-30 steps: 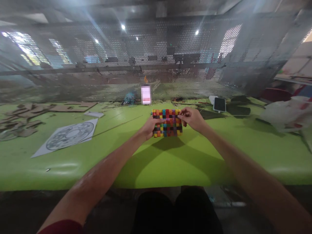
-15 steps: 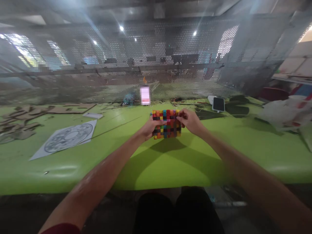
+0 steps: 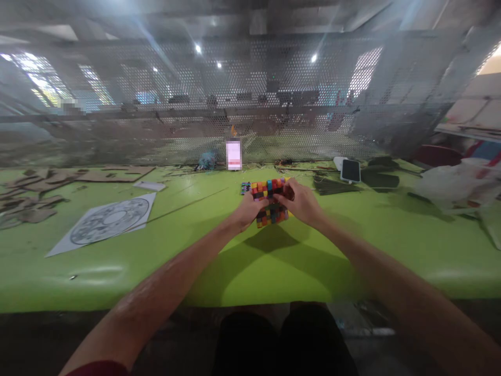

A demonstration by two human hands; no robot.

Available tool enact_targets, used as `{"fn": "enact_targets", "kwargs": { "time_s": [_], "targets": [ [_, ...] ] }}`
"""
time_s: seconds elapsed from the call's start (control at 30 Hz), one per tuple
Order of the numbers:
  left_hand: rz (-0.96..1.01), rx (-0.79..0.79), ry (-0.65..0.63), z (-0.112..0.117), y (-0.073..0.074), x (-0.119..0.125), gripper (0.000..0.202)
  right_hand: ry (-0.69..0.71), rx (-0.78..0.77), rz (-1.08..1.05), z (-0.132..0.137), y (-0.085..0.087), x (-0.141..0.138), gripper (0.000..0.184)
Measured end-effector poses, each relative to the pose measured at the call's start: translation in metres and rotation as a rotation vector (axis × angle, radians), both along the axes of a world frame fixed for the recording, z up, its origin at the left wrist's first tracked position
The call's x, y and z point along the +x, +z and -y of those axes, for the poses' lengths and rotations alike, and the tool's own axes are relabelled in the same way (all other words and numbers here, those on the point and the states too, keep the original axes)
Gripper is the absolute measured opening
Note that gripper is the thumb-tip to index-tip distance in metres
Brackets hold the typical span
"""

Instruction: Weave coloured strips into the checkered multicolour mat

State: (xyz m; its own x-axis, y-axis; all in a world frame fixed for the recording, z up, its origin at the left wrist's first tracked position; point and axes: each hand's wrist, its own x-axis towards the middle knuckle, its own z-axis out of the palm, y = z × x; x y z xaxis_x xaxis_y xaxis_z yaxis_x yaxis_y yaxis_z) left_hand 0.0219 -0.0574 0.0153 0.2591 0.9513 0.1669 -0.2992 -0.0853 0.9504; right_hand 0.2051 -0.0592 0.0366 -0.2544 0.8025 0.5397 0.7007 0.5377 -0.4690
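A multicoloured woven pouch (image 3: 270, 216) is held up over the green table (image 3: 203, 271), its checkered squares in red, yellow, orange, blue and black. My left hand (image 3: 246, 209) grips its left side, thumb lying across the front. At the right side, the fingers of my right hand (image 3: 300, 201) are curled on the upper part, thumb pointing inward. A darker gap runs across the pouch between the two thumbs. Beyond my left hand a small dark piece with coloured bits (image 3: 245, 187) sticks out; whether it belongs to the pouch I cannot tell.
A sheet with a circular drawing (image 3: 78, 235) and cardboard scraps (image 3: 50, 180) lie on the left. A phone with a blurred bright screen (image 3: 234, 155) stands at the back, before a perforated panel (image 3: 258, 117). Rightward are a dark-screened phone (image 3: 350, 171) and a plastic bag (image 3: 450, 185).
My right hand has moved inward over the pouch, and its thumb now reaches across the front. The pouch has shifted slightly and its front looks folded, with a gap showing.
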Motion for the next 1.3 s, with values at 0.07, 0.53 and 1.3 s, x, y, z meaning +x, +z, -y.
{"fn": "enact_targets", "kwargs": {
  "time_s": [0.07,0.53,1.3],
  "targets": [
    [-0.044,0.068,-0.002,0.000,-0.002,0.002,0.036,-0.040,0.053,0.065,0.000,-0.001,-0.001,0.024],
    [-0.255,0.196,0.044,0.009,0.002,0.009,0.007,-0.054,0.075,0.307,-0.004,-0.013,-0.005,0.010],
    [0.088,-0.035,0.101,-0.001,0.002,0.001,0.050,0.260,-0.120,-0.278,-0.008,-0.001,0.008,0.025]
  ]
}}
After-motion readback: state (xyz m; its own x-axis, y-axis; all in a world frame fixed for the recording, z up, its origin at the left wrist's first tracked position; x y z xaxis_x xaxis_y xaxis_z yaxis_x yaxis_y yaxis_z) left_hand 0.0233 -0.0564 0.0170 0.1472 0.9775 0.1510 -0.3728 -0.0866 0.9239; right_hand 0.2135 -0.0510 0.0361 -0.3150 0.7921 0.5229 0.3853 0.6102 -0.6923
